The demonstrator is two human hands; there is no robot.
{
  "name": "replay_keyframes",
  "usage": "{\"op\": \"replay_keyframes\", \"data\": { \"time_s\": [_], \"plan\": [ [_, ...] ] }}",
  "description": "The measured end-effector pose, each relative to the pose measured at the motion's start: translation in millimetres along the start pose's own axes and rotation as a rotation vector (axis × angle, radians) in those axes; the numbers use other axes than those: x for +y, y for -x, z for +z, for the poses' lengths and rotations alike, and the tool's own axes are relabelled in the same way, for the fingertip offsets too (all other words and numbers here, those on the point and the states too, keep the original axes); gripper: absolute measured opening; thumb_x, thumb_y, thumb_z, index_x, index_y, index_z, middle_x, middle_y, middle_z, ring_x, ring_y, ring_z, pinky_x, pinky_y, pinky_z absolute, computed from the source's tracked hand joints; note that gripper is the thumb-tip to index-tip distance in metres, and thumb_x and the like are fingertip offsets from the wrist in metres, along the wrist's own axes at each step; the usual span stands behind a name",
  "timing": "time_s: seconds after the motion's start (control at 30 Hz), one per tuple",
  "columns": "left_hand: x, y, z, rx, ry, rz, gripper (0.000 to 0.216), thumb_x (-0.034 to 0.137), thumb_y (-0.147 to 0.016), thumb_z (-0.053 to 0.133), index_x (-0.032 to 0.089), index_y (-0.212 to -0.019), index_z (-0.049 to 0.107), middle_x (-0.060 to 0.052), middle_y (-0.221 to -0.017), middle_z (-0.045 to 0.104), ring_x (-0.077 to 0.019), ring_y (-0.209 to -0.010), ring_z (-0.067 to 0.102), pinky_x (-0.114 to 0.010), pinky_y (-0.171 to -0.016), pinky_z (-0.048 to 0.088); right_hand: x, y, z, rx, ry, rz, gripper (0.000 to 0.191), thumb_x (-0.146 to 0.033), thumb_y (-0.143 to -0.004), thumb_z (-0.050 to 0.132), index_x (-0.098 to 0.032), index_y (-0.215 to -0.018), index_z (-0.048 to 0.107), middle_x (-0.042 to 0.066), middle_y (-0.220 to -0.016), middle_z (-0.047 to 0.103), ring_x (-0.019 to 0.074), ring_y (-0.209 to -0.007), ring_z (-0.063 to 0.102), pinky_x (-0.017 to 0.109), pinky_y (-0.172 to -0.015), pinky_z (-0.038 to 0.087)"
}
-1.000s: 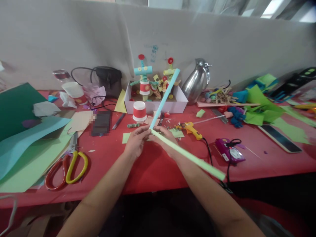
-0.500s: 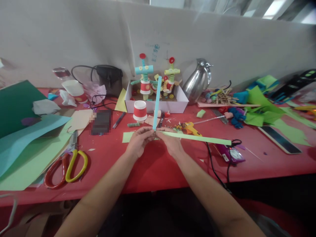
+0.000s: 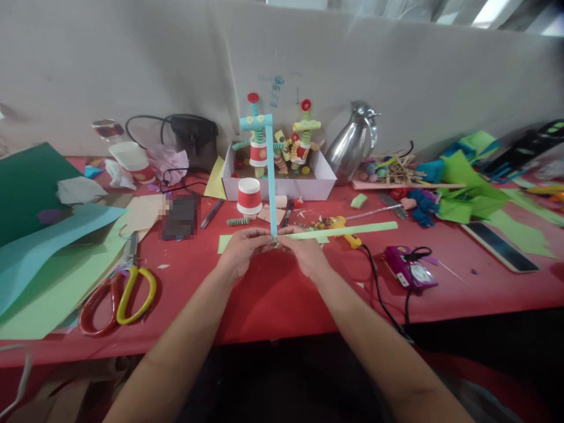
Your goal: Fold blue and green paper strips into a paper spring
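Note:
A light blue paper strip stands up from between my fingertips. A light green paper strip runs out to the right from the same spot, and the two meet at a small folded corner. My left hand is closed, pinching that corner near the blue strip. My right hand is closed too, its fingers on the corner where the green strip leaves. Fingers partly hide the fold. Just beyond my hands are a red and white paper cup, a folded green paper spring and a yellow glue gun.
Behind stands a white box holding paper-cup figures with spring arms. A steel jug is beside it. Scissors and paper sheets lie left. At right are a purple device with a black cable and a phone.
The blue strip's top has swung left, so it now overlaps the blue-headed figure. The green strip's far end has risen off the purple device. My hands keep their pinch in about the same place.

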State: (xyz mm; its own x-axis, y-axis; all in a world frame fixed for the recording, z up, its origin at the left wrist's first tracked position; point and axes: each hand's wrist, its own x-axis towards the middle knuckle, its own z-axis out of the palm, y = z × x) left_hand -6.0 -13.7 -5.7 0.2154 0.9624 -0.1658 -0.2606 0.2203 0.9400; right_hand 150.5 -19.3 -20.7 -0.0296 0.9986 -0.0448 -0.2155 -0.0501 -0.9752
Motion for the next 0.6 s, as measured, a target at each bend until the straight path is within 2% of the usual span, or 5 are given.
{"op": "replay_keyframes", "data": {
  "time_s": [0.13,0.3,0.6],
  "plan": [
    [-0.5,-0.9,0.8,0.008,0.005,0.003,0.018,0.02,-0.059,0.082,0.013,-0.071,0.071,-0.002,-0.065,0.066,-0.0106,-0.06,0.059,-0.026,-0.065,0.047,-1.9,0.0,1.8,-0.013,-0.079,0.066,0.018,-0.026,-0.06,0.074,-0.021,-0.074,0.064,-0.005,-0.06,0.061,0.0098,-0.057,0.053,0.025,-0.06,0.041],
    [-4.3,-3.5,-0.5,0.04,0.051,-0.009,0.022,0.019,-0.057,0.083,0.014,-0.075,0.071,-0.002,-0.07,0.068,-0.012,-0.063,0.063,-0.028,-0.07,0.051,-4.2,0.5,3.3,-0.031,-0.172,0.129,0.019,-0.023,-0.058,0.073,-0.02,-0.072,0.062,-0.005,-0.059,0.062,0.0086,-0.056,0.053,0.024,-0.058,0.04],
    [-7.4,-5.4,-4.2,0.022,0.075,-0.009,0.018,0.019,-0.06,0.079,0.014,-0.075,0.071,-0.002,-0.071,0.069,-0.0127,-0.066,0.065,-0.028,-0.074,0.052,-4.3,-0.8,4.1,-0.062,-0.232,0.168,0.017,-0.023,-0.059,0.073,-0.021,-0.071,0.062,-0.004,-0.06,0.064,0.0084,-0.054,0.056,0.023,-0.057,0.044]
  ]
}}
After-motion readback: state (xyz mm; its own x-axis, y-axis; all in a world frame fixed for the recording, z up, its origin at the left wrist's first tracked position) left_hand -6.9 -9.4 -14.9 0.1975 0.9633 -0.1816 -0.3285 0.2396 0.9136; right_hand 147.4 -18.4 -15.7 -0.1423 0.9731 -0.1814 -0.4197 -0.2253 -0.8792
